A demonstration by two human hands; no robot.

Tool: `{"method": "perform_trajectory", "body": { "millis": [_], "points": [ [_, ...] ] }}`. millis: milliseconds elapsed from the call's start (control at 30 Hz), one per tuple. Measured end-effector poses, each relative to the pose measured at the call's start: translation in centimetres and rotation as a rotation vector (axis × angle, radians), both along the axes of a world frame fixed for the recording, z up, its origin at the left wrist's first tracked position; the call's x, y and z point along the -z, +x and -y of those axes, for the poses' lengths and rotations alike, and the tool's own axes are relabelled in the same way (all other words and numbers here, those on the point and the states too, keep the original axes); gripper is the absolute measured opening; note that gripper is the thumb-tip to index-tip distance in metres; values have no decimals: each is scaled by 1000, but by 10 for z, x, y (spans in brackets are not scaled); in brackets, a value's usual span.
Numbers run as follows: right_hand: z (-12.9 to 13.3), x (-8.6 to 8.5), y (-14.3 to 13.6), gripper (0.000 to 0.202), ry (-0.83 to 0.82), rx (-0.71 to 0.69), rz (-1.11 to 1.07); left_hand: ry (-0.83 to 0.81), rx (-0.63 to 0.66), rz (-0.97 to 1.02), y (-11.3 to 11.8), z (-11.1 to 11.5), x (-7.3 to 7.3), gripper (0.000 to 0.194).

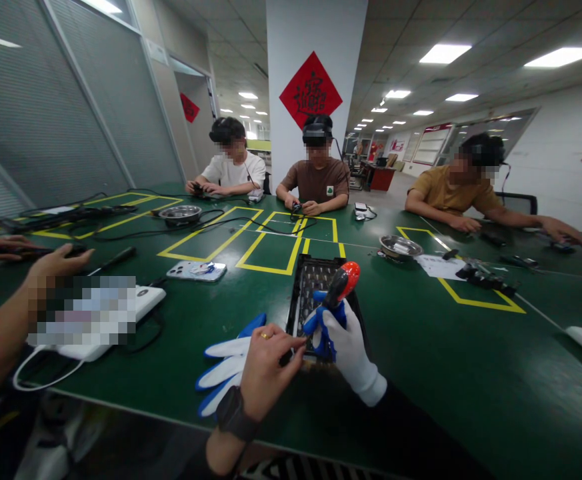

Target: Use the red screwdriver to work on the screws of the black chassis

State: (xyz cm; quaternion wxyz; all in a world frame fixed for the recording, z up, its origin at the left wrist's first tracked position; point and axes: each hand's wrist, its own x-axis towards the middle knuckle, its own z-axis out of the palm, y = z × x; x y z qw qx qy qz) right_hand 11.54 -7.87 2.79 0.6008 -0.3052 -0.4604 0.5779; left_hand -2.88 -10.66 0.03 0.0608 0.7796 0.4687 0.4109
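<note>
My right hand (348,340), in a white and blue work glove, is wrapped round a screwdriver (343,283) with a red and black handle. The handle tilts up and away, and the shaft end points down toward my left hand (272,357). That bare hand, with a ring and a dark wristwatch, is closed in a pinch by the shaft end; what its fingertips hold is too small to tell. Beneath both hands lies an open black case (298,283) with rows of small metal bits. A loose white and blue glove (223,373) lies beside my left hand.
A phone (197,270), a white device (101,320) with a cable and metal bowls (399,247) are on the green table (421,387). At the left edge a neighbour's arms (15,313) reach in. Several people sit across the table, near yellow tape outlines.
</note>
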Motion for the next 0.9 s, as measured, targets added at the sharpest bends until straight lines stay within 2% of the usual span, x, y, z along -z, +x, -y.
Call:
{"method": "perform_trajectory", "body": {
  "millis": [133,300,467,700,900],
  "points": [
    [3,0,3,29,-6,-100,-64,-10,23,-5,1,1,-2,13],
    [1,1,2,17,16,19,-4,-10,9,-5,2,1,-3,14],
    [0,-3,0,17,78,78,39,-13,-30,20,0,0,-4,15],
    [1,-4,-2,19,23,52,94,-49,-5,35,-2,-2,1,11],
    [2,-1,3,22,8,-51,-50,-49,-6,52,-3,-3,3,10]
  ]
}}
